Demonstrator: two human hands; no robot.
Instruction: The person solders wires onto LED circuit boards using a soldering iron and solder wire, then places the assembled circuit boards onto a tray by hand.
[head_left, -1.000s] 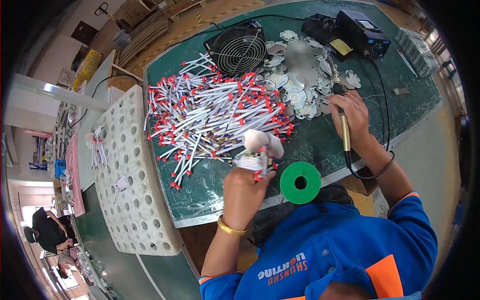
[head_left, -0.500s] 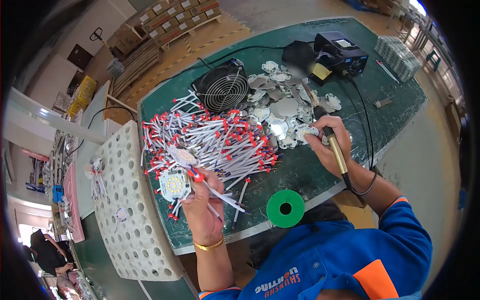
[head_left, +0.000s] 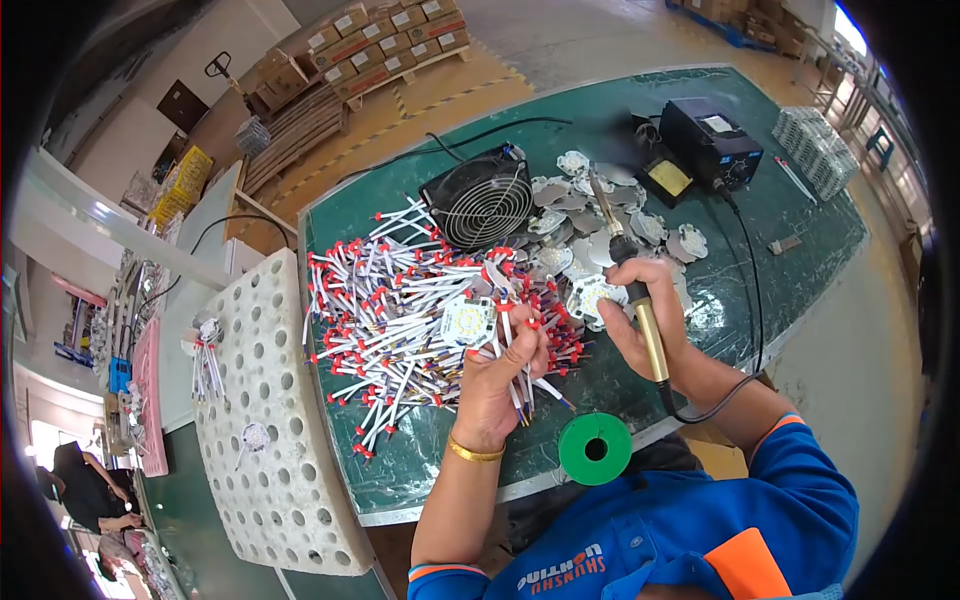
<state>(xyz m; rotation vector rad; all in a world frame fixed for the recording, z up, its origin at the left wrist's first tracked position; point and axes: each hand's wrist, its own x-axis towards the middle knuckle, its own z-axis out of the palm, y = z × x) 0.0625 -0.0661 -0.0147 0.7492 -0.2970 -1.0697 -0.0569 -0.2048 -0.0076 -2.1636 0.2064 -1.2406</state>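
My left hand (head_left: 500,375) is closed on white cables with red rings, and an LED board (head_left: 468,322) with yellow chips sits at its fingertips. The cables' free ends stick out below the fingers. My right hand (head_left: 650,310) grips a soldering iron (head_left: 652,345), its tip pointing up and away over the loose boards. Between that hand's thumb and fingers is another LED board (head_left: 590,297). Under and beyond my left hand spreads a heap of white cables (head_left: 390,320) with red rings. Several loose round boards (head_left: 575,225) are piled beyond my right hand.
A black fan (head_left: 485,205) stands behind the cables. The soldering station (head_left: 710,145) and its yellow sponge (head_left: 670,178) are at the back right. A green solder spool (head_left: 570,450) lies at the front edge. To the left is a white perforated foam block (head_left: 270,400).
My left hand has moved right with its LED board and cables, closer to my right hand. My right hand still holds the iron and a board. The whole view has shifted slightly.
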